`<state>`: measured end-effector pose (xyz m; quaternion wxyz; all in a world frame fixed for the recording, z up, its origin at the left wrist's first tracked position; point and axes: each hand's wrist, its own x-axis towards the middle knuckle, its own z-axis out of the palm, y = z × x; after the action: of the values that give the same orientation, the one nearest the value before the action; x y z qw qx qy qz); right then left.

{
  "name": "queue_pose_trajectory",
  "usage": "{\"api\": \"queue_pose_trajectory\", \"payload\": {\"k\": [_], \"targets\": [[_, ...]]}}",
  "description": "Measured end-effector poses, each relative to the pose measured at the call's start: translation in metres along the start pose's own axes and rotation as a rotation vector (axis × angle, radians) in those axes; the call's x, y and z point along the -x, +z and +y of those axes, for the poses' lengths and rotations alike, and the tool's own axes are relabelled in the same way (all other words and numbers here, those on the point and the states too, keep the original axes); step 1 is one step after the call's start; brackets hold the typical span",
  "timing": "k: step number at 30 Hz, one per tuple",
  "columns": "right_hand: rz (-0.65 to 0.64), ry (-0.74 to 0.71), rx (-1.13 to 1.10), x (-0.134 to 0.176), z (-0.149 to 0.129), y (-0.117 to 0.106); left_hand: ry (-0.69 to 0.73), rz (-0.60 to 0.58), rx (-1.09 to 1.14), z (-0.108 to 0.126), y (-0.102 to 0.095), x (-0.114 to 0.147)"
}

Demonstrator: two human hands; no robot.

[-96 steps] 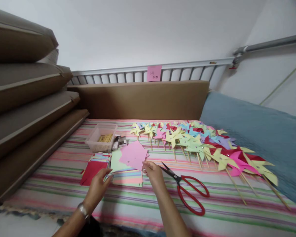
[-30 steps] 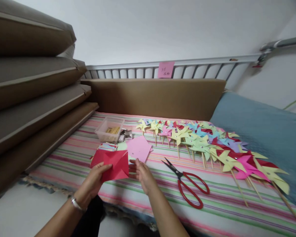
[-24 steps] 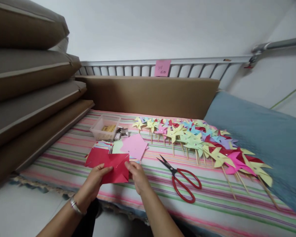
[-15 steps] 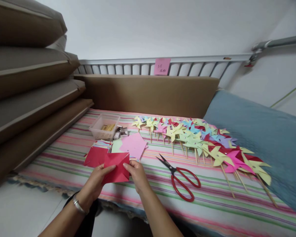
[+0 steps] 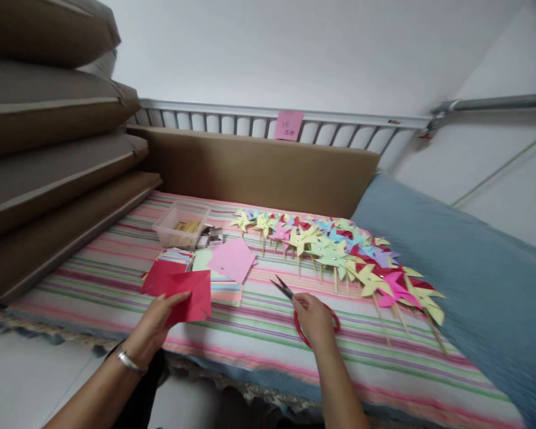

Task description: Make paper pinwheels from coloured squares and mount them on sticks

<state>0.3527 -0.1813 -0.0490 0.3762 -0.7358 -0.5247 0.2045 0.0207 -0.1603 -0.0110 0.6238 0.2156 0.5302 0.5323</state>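
Note:
My left hand pinches a square sheet of red paper by its left side, thumb on top, above the near edge of the striped cloth. My right hand has its fingers closed on the scissors around the pivot. The dark blades stick out past the fingertips to the upper left, slightly apart, and the red handle loops show partly behind the hand. A stack of coloured paper with red on top lies just behind the held sheet. Beside it are pink pieces of paper over green and other colours.
Many paper pinwheels on sticks lie in rows at the right. A clear plastic box with small wooden sticks and some small boxes stand behind the paper. Stacked cushions rise at the left; a brown board stands at the back.
My right hand has let go of the red sheet and moved right onto the scissors. My left hand keeps the sheet and has shifted left in view. The view has turned a little.

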Motion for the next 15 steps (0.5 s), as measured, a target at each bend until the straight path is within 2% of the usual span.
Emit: {"api": "queue_pose_trajectory", "payload": {"k": [2,5,9,15], "targets": [[0.054,0.038,0.152,0.004,0.017,-0.019,-0.012,0.029,-0.014,0.0,0.0,0.001],[0.066,0.061,0.334,0.016,0.027,-0.028,-0.022,0.047,-0.041,0.001,0.003,0.001],[0.055,0.03,0.488,0.025,0.025,-0.016,-0.03,0.056,-0.049,0.002,0.007,0.004],[0.063,-0.028,0.576,0.013,0.021,-0.002,-0.003,0.054,-0.071,0.011,0.009,0.018]]}}
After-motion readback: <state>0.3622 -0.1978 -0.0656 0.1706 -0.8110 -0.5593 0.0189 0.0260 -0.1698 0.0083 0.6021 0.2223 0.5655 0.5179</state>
